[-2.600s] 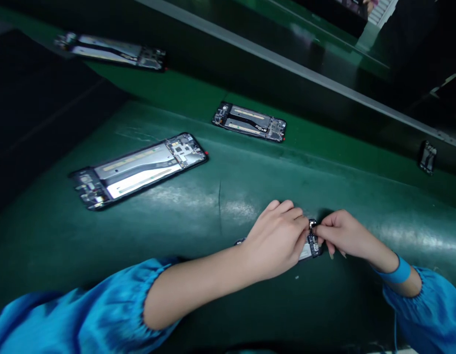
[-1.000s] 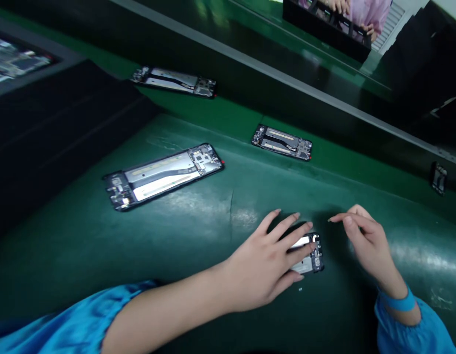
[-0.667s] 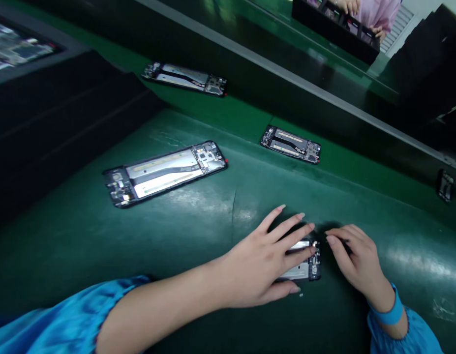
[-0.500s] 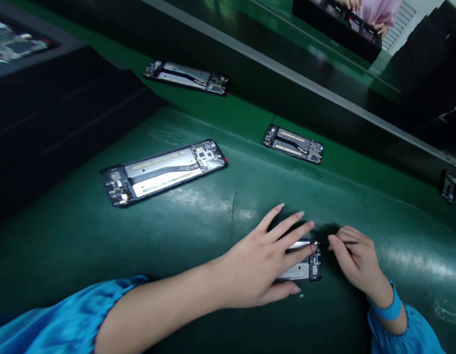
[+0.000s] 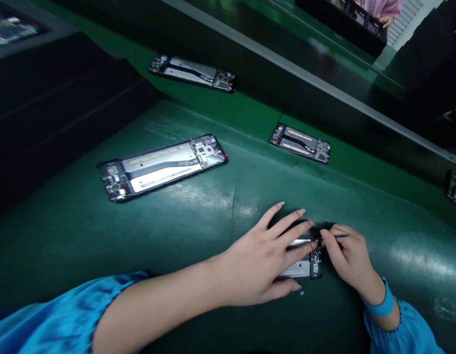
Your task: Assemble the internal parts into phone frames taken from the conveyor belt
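An opened phone (image 5: 300,269), its inner frame and small circuit parts bare, lies on the green mat under my left hand (image 5: 262,258). That hand rests flat across it with the fingers spread, hiding most of its left portion. My right hand (image 5: 348,258) is closed in a pinch around a thin dark pointed tool (image 5: 342,236). The tool's tip is at the phone's upper right corner, by my left fingertips; whether it touches a part I cannot tell. A tiny pale piece (image 5: 302,293) lies just below the phone.
Another opened phone (image 5: 163,167) lies on the mat to the left. Farther back are more phones, one (image 5: 193,73) at upper left and one (image 5: 301,142) at centre. A black box-like shape (image 5: 65,103) fills the left. Across a ledge, a person's hand (image 5: 386,22) is by a black tray (image 5: 342,24).
My right hand has moved slightly left, bringing the tool closer over the phone's corner. My left hand stays spread on the phone. The camera view has shifted a little.
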The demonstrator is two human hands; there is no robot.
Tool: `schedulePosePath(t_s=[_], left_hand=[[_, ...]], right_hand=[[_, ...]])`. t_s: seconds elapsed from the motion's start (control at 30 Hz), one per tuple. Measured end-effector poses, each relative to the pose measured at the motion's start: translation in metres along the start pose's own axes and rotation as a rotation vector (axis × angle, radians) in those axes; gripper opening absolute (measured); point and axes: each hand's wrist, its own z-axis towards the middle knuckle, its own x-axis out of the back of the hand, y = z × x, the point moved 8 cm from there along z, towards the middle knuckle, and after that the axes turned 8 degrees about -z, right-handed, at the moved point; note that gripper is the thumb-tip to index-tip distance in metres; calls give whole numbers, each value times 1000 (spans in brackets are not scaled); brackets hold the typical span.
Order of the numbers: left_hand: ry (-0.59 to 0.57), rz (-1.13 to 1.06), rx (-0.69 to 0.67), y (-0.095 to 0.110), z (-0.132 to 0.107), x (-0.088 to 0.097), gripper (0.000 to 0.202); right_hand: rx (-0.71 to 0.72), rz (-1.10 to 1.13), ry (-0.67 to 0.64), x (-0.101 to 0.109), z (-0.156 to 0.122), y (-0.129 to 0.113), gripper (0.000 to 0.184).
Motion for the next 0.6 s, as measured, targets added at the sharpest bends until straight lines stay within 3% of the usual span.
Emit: schedulePosePath(t_s=[0.1,0.17,0.33,0.6], left_hand=[[8,-5,36,-1,0,0,57],[8,4,54,-2,0,-1,58],[9,45,-9,0,-1,-4,57],[31,104,-55,1,-1,-9,57]], right_hand=[[-179,42,-48,1,7,15,47],[-324,146,-147,-1,10,27,51],[-582,364,-641,-30,-3,34,44],[-608,449,-715,-36,1,29,34]])
